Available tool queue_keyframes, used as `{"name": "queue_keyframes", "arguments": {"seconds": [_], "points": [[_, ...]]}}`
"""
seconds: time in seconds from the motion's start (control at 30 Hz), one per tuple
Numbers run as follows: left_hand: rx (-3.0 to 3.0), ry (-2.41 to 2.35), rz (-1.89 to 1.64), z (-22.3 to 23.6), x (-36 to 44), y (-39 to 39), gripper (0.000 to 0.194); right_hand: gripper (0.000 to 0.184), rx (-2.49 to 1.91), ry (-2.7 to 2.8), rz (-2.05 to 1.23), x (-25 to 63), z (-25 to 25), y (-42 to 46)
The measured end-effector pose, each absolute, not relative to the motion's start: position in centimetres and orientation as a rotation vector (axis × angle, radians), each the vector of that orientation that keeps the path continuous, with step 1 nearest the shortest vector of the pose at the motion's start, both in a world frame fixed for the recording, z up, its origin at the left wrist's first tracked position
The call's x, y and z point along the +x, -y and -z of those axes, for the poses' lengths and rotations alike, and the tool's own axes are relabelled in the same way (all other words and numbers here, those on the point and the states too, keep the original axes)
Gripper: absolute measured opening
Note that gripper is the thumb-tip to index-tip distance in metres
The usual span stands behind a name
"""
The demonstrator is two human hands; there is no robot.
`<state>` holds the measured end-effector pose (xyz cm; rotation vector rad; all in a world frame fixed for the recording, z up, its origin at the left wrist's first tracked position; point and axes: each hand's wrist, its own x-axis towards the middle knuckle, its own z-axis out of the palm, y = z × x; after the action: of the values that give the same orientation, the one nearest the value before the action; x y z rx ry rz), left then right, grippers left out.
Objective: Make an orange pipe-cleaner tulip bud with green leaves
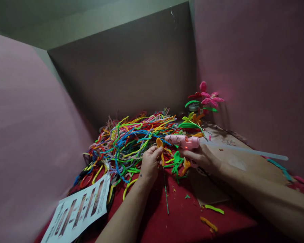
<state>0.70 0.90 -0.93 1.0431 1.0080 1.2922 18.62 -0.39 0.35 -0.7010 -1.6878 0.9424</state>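
Note:
My left hand (pixel 151 159) pinches an orange pipe-cleaner petal (pixel 159 143), held upright above the red cloth. A thin green stem (pixel 166 197) hangs below that hand; whether it joins the petal is hidden. My right hand (pixel 201 157) is wrapped round a pink hot glue gun (pixel 181 141) with a small orange light on it. Its nozzle points left, close to the petal. A long translucent glue stick (pixel 253 151) extends from the gun's back to the right. Below the gun lie green pipe-cleaner pieces (pixel 177 162) and an orange piece (pixel 185 166).
A big heap of colourful pipe cleaners (pixel 134 135) fills the back of the table. Pink pipe-cleaner flowers (pixel 212 98) stand at the back right by the wall. A printed sheet (pixel 78 211) lies at the left, a brown board (pixel 233 158) at the right. Scraps (pixel 214 209) dot the red cloth (pixel 182 219).

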Motion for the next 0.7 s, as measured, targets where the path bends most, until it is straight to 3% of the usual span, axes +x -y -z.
{"name": "queue_keyframes", "arguments": {"seconds": [0.27,0.5,0.7], "points": [[1.024,-1.003,-1.297,1.0,0.5,-0.8,0.024,0.037,-0.705,1.709,-0.967,18.2,-0.6,0.7],[1.047,-1.033,-1.289,0.5,0.4,-0.7,0.03,0.022,-0.724,1.646,-0.972,18.3,-1.2,1.1],[1.031,-1.067,-1.281,0.2,0.4,-0.6,0.031,0.028,-0.713,1.686,-0.966,18.3,-1.0,0.8]]}}
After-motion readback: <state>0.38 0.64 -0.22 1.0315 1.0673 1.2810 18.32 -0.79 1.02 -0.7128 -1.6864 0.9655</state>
